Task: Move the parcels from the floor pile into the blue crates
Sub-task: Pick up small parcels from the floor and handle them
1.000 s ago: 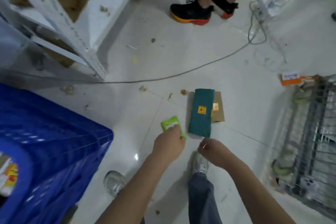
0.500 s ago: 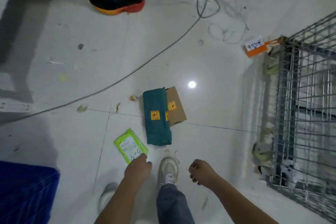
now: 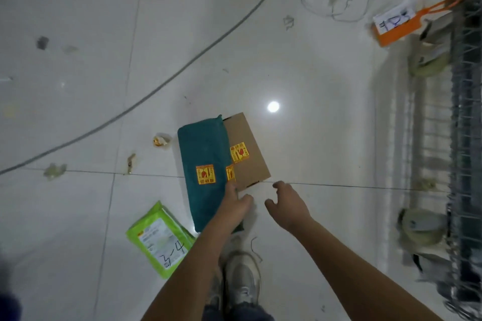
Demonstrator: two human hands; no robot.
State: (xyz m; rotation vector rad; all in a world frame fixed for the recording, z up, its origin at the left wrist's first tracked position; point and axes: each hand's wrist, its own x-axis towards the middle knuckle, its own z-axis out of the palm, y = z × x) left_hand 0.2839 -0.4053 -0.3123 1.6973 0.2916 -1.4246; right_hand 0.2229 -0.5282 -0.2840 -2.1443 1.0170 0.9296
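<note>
Partly hidden cardboard box [image 3: 247, 154] under teal parcel [image 3: 206, 172], left hand [image 3: 236, 203] covering its corner

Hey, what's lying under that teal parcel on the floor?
The teal parcel overlaps a flat brown cardboard box, covering the box's left part. Whether anything else sits beneath cannot be seen. The left hand rests over the parcel's near right edge.

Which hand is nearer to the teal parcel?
Left. The left hand reaches over the teal parcel at its near right edge; the right hand hangs open farther right, over bare floor.
</note>
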